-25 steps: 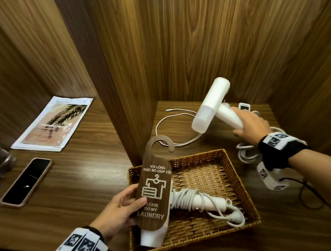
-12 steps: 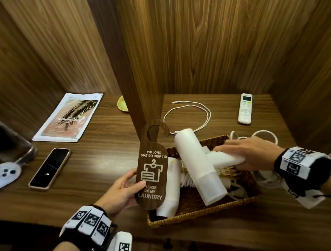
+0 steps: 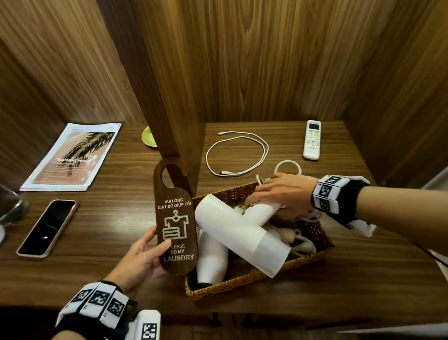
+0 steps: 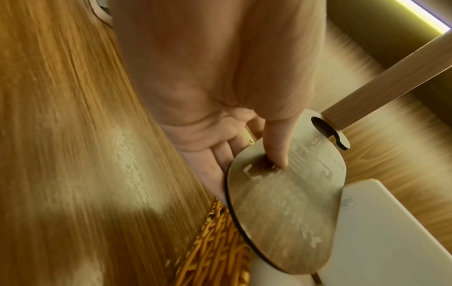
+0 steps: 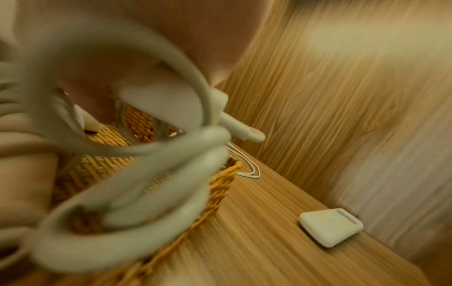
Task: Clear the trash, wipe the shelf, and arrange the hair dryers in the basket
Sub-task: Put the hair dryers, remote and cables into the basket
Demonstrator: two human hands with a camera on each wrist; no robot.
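A wicker basket (image 3: pixel 254 283) stands on the wooden shelf (image 3: pixel 120 233) at centre right. One white hair dryer (image 3: pixel 212 260) lies along its left side. A second white hair dryer (image 3: pixel 239 231) lies slantwise on top of it. My right hand (image 3: pixel 282 194) grips that dryer's handle at the basket's far side, with loops of the white cord (image 3: pixel 287 164) behind it; the cord (image 5: pixel 146 154) blurs across the right wrist view. My left hand (image 3: pixel 154 254) pinches a brown wooden laundry door sign (image 3: pixel 176 222), upright at the basket's left edge, thumb on the sign (image 4: pixel 281 203).
A vertical wood divider (image 3: pixel 167 93) splits the shelf. Left of it lie a phone (image 3: pixel 46 228), a brochure (image 3: pixel 72 156) and a yellow dish (image 3: pixel 148 137). Right of it lie a white charging cable (image 3: pixel 236 152) and a remote (image 3: pixel 311 140). Wood walls close in on three sides.
My right hand carried the second hair dryer from the back of the shelf down into the basket, onto the first one. The left hand kept hold of the sign.
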